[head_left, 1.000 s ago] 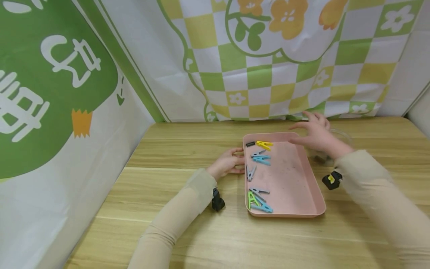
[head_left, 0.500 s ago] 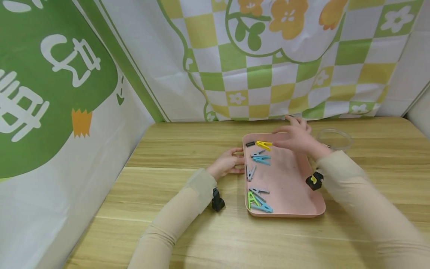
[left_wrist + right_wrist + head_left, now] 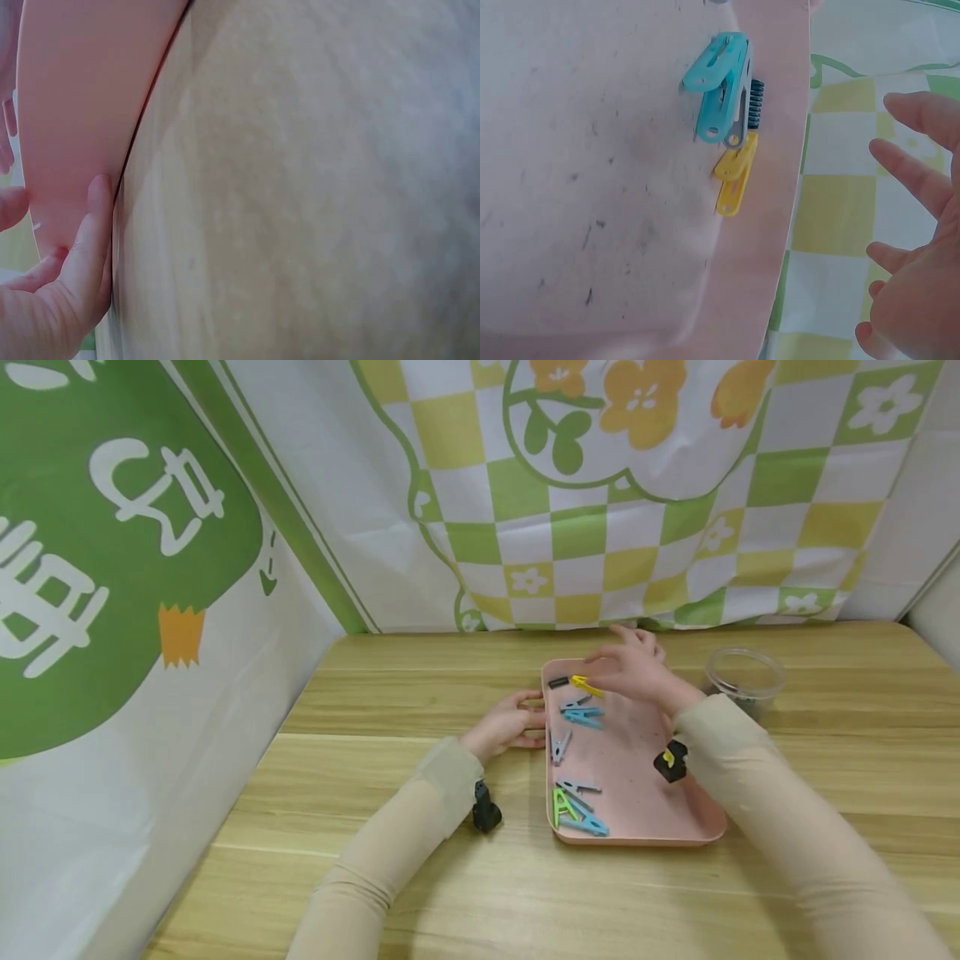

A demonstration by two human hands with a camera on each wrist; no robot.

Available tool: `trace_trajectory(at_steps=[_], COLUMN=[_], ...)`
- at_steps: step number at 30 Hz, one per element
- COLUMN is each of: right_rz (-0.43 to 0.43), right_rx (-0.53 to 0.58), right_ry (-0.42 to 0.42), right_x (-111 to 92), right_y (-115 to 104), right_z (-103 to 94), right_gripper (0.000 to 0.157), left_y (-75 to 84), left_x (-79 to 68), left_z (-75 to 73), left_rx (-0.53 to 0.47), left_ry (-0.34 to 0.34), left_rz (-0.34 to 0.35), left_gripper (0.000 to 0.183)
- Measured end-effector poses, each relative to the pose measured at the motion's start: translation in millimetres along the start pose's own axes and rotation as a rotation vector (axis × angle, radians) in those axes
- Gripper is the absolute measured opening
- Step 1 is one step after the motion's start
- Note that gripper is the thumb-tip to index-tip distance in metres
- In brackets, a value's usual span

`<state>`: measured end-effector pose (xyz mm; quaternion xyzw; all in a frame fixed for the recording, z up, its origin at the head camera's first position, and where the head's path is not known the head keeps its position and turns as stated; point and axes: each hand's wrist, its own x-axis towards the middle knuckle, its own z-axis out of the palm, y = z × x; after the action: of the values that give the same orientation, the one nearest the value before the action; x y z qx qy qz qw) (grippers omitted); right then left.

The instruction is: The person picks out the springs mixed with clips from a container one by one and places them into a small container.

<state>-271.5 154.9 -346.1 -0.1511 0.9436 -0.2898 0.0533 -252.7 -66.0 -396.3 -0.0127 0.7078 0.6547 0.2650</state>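
A pink tray [image 3: 637,777] holds several clothespins along its left side. My left hand [image 3: 510,725] touches the tray's outer left wall; in the left wrist view its fingers [image 3: 94,232] lie along that wall near the table. Above the tray's far end is my right hand [image 3: 637,668], its fingers spread and holding nothing. It overlaps part of a yellow clothespin [image 3: 735,176] in the head view. Beside that one lie a ribbed black piece [image 3: 756,103] and a blue clothespin [image 3: 718,105] against a grey one. A green clothespin [image 3: 565,807] lies in the near left corner with blue and grey ones.
A clear round container [image 3: 745,681] with dark contents stands right of the tray. The wooden table [image 3: 390,693] meets a checkered cloth [image 3: 585,543] behind. Black wrist cameras [image 3: 486,810] sit on both wrists.
My right hand has moved left, from over the clear container to above the tray's far end, uncovering the container. My left hand and the tray have not moved.
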Motion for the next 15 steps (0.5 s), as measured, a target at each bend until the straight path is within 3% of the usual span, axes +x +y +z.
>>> trace_trajectory(at_steps=[7,15], right_rz=[0.02,0.016], right_rx=[-0.004,-0.049], right_ry=[-0.043,-0.044], right_x=[11,24], right_y=[1,2], right_z=[6.2,16.4], right_gripper=[0.044,0.037], left_y=[-0.6,0.5], left_x=[-1.1,-1.2], left_z=[-0.3,0.8], left_rx=[-0.002,0.005], left_ry=[-0.002,0.005], left_rz=[0.006,0.002], left_gripper=[0.057,0.057])
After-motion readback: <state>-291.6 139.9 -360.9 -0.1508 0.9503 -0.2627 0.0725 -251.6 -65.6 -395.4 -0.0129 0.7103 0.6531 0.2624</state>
